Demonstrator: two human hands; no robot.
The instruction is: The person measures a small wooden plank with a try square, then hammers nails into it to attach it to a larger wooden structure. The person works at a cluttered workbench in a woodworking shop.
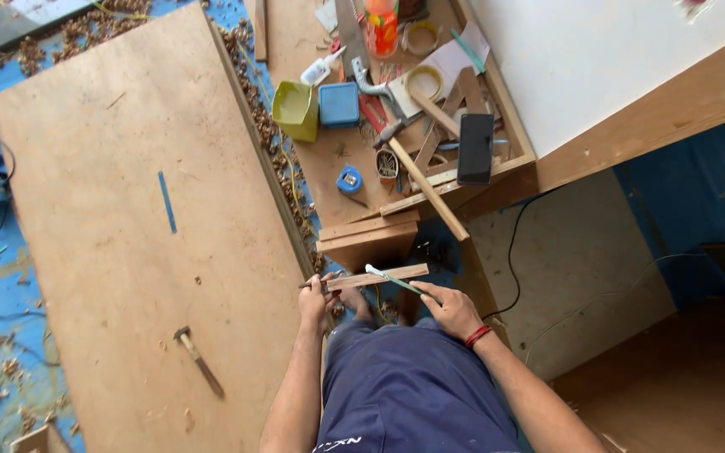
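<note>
My left hand grips the near end of a short wooden strip held level in front of my lap. My right hand holds a thin green-handled tool whose pale tip rests on the strip's top face. A red band sits on my right wrist. Both hands are just above my blue trousers, beside a small wooden block stack.
A large plywood sheet lies at left with a hammer and a blue strip on it. A cluttered wooden board holds a yellow-green cup, blue box, tape measure, phone, hammer and glue. Wood shavings line the sheet's edge.
</note>
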